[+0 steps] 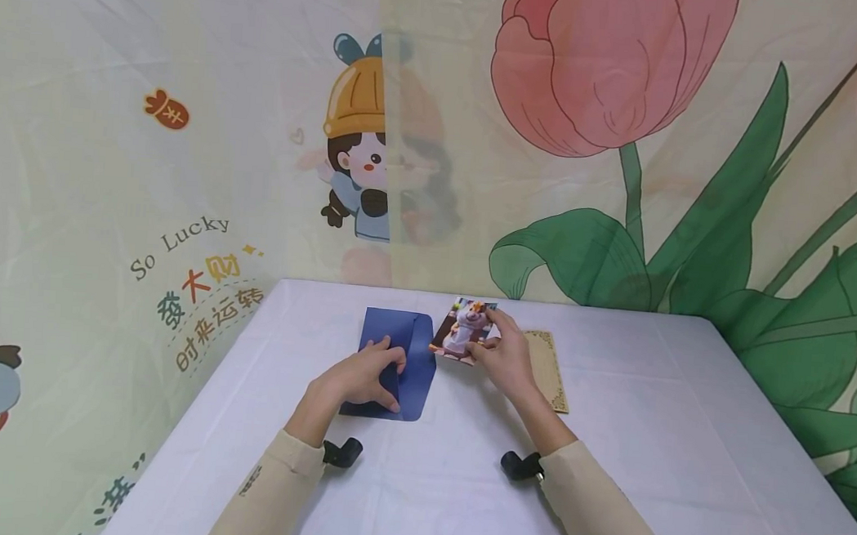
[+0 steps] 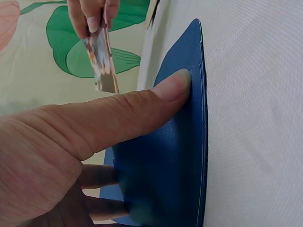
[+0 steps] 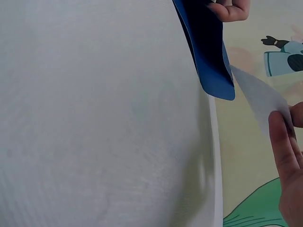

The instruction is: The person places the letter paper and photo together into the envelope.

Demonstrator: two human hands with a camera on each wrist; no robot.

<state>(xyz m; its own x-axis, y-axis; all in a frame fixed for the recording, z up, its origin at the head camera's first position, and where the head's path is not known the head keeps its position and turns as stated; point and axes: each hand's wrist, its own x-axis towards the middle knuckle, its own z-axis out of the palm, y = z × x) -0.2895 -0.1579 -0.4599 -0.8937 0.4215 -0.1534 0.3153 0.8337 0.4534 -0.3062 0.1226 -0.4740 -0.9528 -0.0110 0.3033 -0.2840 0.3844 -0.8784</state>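
A dark blue envelope (image 1: 419, 373) lies on the table, its flap side to the right. My left hand (image 1: 370, 372) grips it, thumb near its lower edge and fingers farther up. In the left wrist view the thumb lies along the blue paper (image 2: 161, 175); the right wrist view shows the envelope's mouth (image 3: 208, 56) bowed apart. Between thumb and fingers, my right hand (image 1: 506, 356) pinches a photo card (image 1: 461, 331) with a plush-like figure in white. The card is raised beside the envelope's right edge, its pale back (image 3: 260, 97) visible in the right wrist view.
Behind my right hand lies a tan card with an ornate border (image 1: 549, 373), partly covered by the hand. A white cloth covers the table (image 1: 646, 444). A printed curtain (image 1: 428, 267) hangs behind the far edge. Black wrist mounts (image 1: 343, 453) sit by both sleeves.
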